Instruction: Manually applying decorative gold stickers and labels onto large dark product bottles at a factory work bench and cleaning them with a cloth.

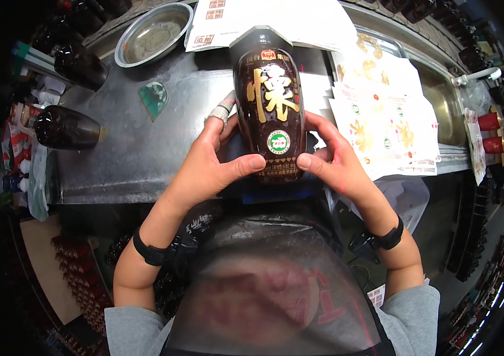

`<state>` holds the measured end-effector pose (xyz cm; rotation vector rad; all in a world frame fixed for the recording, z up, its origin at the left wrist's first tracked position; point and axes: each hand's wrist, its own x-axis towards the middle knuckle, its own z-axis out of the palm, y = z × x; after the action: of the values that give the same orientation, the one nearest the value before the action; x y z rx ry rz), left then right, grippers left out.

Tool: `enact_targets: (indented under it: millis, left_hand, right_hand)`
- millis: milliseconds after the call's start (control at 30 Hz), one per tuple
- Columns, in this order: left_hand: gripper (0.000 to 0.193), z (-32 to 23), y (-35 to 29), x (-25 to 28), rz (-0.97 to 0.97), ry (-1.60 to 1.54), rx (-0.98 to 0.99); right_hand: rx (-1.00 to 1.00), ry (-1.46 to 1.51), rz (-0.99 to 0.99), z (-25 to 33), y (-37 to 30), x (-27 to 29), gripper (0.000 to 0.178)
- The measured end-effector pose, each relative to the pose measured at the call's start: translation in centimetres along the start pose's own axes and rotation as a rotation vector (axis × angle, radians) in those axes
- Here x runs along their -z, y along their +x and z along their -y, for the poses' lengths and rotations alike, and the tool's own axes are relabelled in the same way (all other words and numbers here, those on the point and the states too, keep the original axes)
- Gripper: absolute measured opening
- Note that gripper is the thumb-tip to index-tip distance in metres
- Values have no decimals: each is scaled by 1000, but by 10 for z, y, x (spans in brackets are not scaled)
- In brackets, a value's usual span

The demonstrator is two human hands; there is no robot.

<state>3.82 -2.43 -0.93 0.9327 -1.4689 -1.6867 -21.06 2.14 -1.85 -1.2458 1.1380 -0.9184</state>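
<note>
Along the grey metal surface (133,148), printed label sheets (382,127) are being supported at the right and a metal basin (122,50) at the far left. Over the near edge, at the centre, a glossy dark brown bottle (270,107) is being held, its narrower end toward the body; whether its weight is being partly borne below cannot be told. It is being judged stiff, fairly heavy if filled, breakable and slippery, so a two-sided hold on the tapering lower part is being favoured. Both forearms are being angled inward from bent elbows. The bottle is being grasped by the left hand (213,157) and the right hand (339,157), fingers being curved around its sides and thumbs being laid on its front. Just above the thumbs, a round green-and-white sticker (278,142) is being left uncovered.
</note>
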Motion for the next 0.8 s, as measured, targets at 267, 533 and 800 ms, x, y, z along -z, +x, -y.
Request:
enact_targets:
  millis: [267,533,800]
  left_hand:
    - [115,2,0,2,4,41,23]
    - [114,2,0,2,-6,56,24]
    - [108,6,1,1,-15,13,-46]
  right_hand:
    - [17,-29,2,1,1,-1,78]
    - [20,-17,15,1,2,0,78]
    - [37,-35,21,0,4,1,77]
